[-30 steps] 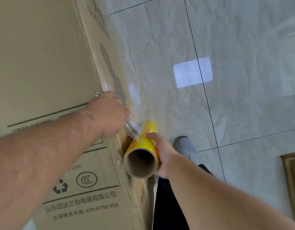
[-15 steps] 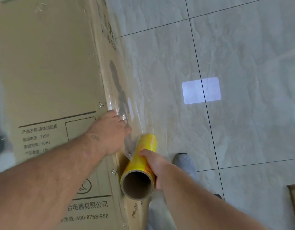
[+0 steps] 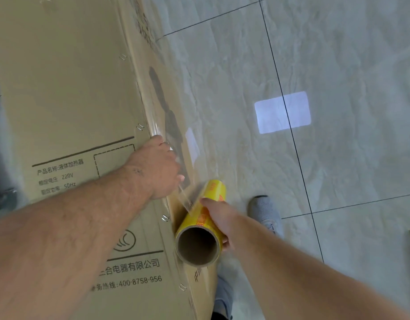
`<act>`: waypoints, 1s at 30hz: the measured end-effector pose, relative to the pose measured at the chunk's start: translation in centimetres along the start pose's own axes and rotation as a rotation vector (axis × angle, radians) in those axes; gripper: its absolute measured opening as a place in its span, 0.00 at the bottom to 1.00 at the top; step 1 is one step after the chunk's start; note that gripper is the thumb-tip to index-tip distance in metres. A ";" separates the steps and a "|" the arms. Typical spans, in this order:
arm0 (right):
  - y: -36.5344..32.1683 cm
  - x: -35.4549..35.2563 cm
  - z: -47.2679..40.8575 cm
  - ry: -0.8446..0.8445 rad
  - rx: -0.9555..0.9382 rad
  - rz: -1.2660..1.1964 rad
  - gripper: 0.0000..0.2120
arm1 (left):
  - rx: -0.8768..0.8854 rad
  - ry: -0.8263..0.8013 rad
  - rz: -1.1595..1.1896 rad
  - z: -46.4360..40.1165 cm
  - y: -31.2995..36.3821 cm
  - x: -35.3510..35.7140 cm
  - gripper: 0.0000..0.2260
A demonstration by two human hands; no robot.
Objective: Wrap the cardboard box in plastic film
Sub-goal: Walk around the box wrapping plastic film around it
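Film roll [image 3: 200, 221] held in right hand [image 3: 219, 218], fingers curled round the yellow tube, long axis running 11-to-5 o'clock, open core facing camera. Left hand [image 3: 156, 168] at 10 o'clock of roll, close by, pressing plastic film [image 3: 184, 198] onto edge of cardboard box [image 3: 65, 93], fingers over the edge, curl unclear. Film stretches taut between them; likely next: pull roll along the box side over the floor [image 3: 338, 181]

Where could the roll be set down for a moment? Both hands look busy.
Bare tile floor right of the cardboard box, beyond the grey shoe. Crowded at the box edge, where the left hand, roll and right hand meet.
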State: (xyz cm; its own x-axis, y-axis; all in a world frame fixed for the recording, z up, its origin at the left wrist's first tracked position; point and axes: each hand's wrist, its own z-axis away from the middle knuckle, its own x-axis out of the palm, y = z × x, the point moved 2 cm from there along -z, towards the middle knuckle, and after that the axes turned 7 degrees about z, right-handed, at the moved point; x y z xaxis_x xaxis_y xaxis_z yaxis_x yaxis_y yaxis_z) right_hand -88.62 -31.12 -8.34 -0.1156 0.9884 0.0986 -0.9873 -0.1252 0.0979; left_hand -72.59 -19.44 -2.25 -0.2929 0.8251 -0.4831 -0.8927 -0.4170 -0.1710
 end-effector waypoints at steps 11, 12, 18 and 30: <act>2.1 0.9 -0.6 -0.213 0.051 -0.514 0.40 | 0.140 -0.072 0.135 -0.6 1.7 0.3 0.13; 2.5 0.8 -0.7 -0.196 0.052 -0.443 0.41 | 0.142 -0.094 0.123 -0.4 1.9 0.0 0.11; 4.8 1.3 -0.4 -0.069 0.120 -0.014 0.57 | 0.178 -0.120 0.050 1.0 3.2 -0.1 0.14; 6.1 1.4 -0.7 -0.085 0.070 -0.570 0.41 | 0.102 -0.036 -0.082 1.1 4.1 2.3 0.21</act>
State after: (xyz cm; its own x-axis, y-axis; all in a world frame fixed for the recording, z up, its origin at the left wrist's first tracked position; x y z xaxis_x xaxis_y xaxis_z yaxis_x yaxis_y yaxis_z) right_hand -94.88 -30.45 -8.25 0.4445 0.8912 0.0903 -0.8810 0.4167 0.2240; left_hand -77.33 -18.86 -3.16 -0.2285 0.8687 -0.4394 -0.9437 -0.3086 -0.1194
